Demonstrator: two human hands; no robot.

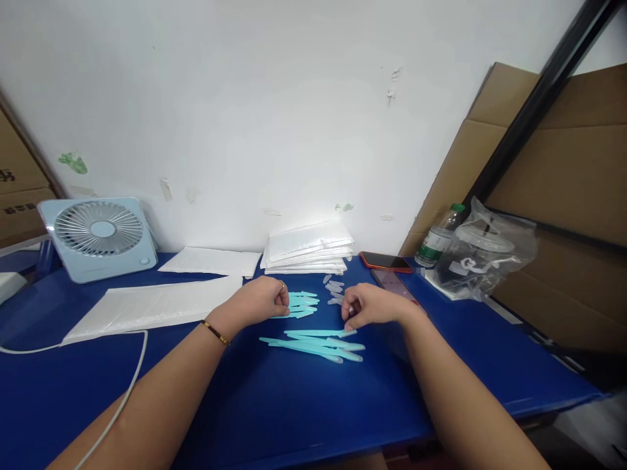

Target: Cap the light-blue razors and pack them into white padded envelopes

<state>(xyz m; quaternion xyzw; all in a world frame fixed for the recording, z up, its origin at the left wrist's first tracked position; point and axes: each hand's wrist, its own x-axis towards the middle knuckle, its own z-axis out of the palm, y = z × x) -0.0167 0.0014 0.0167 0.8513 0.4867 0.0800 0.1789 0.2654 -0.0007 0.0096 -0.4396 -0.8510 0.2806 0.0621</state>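
Several teal eyebrow razors (304, 302) lie side by side on the blue table. My left hand (264, 300) is closed at their left ends, with the thumb and fingertips pinched on a razor handle. Closer to me is a second group of razors (313, 346), with pale translucent covers at their right ends. My right hand (369, 307) is curled above that group, its thumb and finger pinched at the covered end of the uppermost razor (318, 333). Small translucent caps (334, 287) are scattered just behind my right hand.
White padded envelopes (308, 248) are stacked against the wall, and more envelopes (157, 303) lie on the left. A light blue fan (102, 228) stands at the far left. Two phones (386, 262), a bottle (438, 238) and a bagged cup (480, 254) sit right. A white cable (140, 372) crosses my left arm.
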